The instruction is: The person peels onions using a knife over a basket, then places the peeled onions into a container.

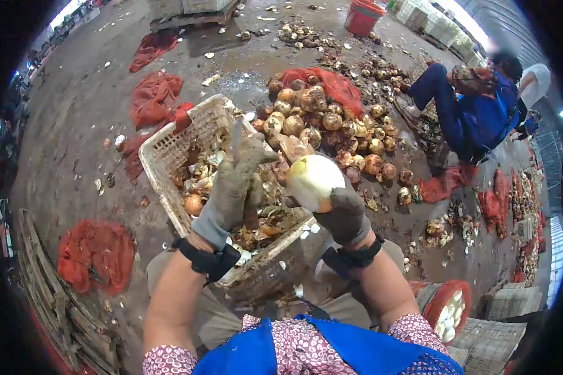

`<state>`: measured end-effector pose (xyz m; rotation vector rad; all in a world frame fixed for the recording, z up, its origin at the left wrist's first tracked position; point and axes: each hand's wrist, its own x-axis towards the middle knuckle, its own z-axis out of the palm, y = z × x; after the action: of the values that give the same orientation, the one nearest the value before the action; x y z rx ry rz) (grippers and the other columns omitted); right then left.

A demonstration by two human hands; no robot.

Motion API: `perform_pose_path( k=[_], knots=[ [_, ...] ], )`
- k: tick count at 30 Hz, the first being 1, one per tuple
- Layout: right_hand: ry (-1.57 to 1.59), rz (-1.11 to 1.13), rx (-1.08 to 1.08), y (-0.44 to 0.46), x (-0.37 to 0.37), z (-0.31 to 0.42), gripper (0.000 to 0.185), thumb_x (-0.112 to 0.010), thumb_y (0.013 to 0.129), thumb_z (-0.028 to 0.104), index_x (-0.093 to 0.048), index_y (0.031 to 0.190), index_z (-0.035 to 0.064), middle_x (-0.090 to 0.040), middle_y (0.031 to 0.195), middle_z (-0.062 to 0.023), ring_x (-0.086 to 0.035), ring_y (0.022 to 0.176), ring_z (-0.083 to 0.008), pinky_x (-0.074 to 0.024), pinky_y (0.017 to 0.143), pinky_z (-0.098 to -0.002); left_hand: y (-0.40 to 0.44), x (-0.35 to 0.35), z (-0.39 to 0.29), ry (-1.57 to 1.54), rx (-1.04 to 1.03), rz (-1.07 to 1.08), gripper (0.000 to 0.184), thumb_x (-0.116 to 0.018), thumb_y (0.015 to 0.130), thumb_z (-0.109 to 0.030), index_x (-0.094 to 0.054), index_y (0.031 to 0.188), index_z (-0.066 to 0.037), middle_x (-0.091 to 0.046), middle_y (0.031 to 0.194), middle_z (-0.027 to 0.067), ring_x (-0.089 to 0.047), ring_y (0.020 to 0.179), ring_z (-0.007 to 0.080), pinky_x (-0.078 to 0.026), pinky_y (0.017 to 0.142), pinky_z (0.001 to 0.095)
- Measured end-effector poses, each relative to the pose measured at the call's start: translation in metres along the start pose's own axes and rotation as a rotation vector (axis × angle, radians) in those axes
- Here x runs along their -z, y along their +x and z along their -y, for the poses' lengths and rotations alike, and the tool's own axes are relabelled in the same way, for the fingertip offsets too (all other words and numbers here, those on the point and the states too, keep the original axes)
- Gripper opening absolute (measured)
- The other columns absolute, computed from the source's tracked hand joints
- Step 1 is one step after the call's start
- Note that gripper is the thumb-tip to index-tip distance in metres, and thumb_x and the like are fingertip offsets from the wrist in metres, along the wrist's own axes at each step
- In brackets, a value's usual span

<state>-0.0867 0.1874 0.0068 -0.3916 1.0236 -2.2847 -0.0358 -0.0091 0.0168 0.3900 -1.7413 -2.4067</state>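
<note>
My right hand (344,215), in a dirty grey work glove, is closed around a large onion (316,181). Most of the onion's visible side is pale and bare, with some brown skin near its lower edge. Just to its left is my left hand (234,184), gloved as well, with fingers curled round a small knife (236,136). The blade points up and away from me; the handle is hidden in the glove. Beneath both hands stands a dirty white plastic crate (162,150) holding onion skins and scraps. Beyond it lies a heap of unpeeled onions (331,122).
Red mesh sacks (97,256) lie on the wet floor. A tub of peeled onions (449,315) stands at my lower right. Wooden slats (50,287) lie at left. A seated co-worker (475,106) is at right, and a red bucket (363,17) stands at the back.
</note>
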Motion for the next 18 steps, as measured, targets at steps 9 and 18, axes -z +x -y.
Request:
perform_pose_path(
  k=[9,18],
  knots=[
    [-0.146,-0.066,0.028,0.006,0.000,0.002,0.085,-0.075,0.067,0.043,-0.044,0.134,0.0004,-0.059,0.119,-0.0126,-0.060,0.107,-0.0238,-0.0501,0.094,-0.0366,-0.023,-0.010,0.010,1.045,-0.484,0.010,0.023,-0.057,0.090,-0.015,-0.058,0.112,-0.008,-0.066,0.087,0.0181,-0.067,0.075,0.0353,-0.053,0.064,0.0440],
    [-0.252,-0.162,0.161,0.013,0.000,-0.012,0.079,-0.074,0.067,0.035,-0.046,0.133,0.0025,-0.058,0.119,-0.0107,-0.057,0.109,-0.0229,-0.0461,0.095,-0.0367,-0.022,-0.004,0.012,1.394,-0.264,0.124,0.043,-0.062,0.082,-0.014,-0.049,0.122,-0.005,-0.065,0.081,0.0203,-0.065,0.077,0.0399,-0.052,0.065,0.0490]
  ],
)
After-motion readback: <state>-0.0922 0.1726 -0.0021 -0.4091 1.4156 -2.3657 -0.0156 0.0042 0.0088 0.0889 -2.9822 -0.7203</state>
